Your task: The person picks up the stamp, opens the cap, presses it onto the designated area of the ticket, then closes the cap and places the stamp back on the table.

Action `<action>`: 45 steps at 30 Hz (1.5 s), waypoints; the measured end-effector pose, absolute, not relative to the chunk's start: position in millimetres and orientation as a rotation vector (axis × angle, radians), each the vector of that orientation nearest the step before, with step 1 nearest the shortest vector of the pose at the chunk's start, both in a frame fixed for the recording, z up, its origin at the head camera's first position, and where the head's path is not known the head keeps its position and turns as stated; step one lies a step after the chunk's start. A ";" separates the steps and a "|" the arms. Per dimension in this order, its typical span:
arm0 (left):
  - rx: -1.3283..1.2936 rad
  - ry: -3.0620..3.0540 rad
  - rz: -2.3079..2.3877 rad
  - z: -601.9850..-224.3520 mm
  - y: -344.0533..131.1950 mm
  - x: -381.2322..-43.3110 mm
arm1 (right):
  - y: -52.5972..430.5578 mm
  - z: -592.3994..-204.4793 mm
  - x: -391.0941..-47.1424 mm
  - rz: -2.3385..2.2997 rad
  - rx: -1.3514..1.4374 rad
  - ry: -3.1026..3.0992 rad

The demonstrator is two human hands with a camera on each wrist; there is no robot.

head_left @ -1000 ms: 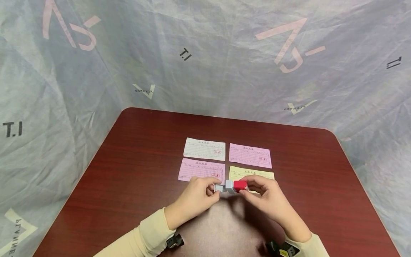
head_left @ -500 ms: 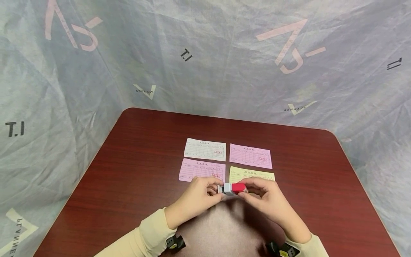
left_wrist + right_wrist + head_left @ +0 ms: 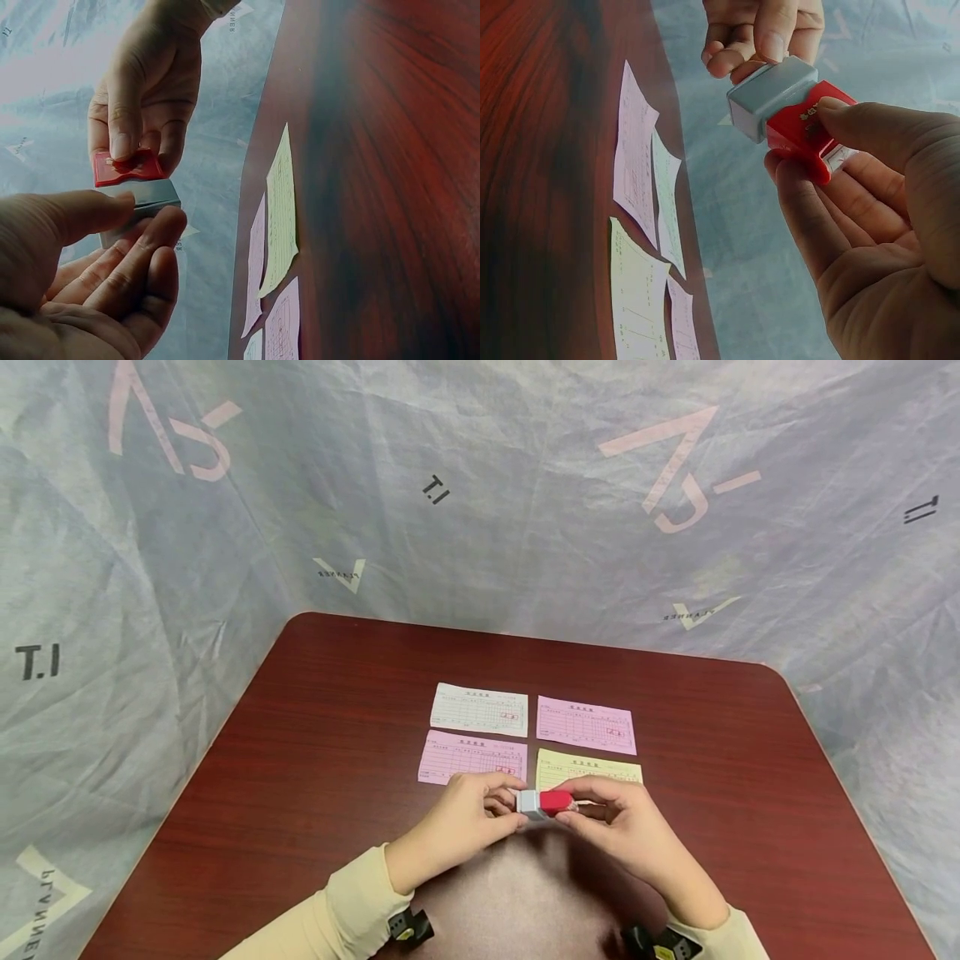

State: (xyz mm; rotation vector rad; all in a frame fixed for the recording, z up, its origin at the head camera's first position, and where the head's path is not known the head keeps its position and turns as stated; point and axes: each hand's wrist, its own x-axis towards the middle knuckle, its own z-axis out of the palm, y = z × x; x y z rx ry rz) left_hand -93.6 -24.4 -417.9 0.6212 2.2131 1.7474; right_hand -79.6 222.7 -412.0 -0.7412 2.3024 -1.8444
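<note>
A stamp with a red body and a pale grey cap is held level above the table's near part. My right hand pinches the red body between thumb and fingers; the right wrist view shows its thumb lying on the red side. From the other end, my left hand grips the grey cap with thumb and fingertips. Cap and red body sit end to end, and the cap hides the printing face. In the left wrist view, the left thumb lies across the cap.
Several printed slips lie in two rows beyond the hands: a white slip, a pink slip at right, another pink slip and a yellow slip. Red marks show on the white and pink ones. Grey cloth surrounds the dark red table.
The grey cap, earlier apart from the stamp's end, has moved right and slid onto it, closing the gap. The left fingers have come nearer the right hand; the slips have not moved.
</note>
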 end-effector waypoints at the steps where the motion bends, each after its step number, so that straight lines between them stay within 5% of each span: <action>1: 0.608 2.211 1.754 -417.9 -24.2 -93.6 | 222.8 -411.9 -79.7 -1.844 -0.745 2.306; 13: 0.583 2.213 1.759 -417.1 -25.2 -94.1 | 223.4 -410.9 -79.9 -1.845 -0.795 2.328; 27: 0.863 2.379 1.571 -418.7 -25.4 -94.2 | 224.7 -409.4 -80.4 -1.742 -0.818 2.415; 45: 0.766 2.359 1.581 -421.1 -21.5 -94.2 | 221.2 -411.4 -79.3 -1.758 -0.785 2.417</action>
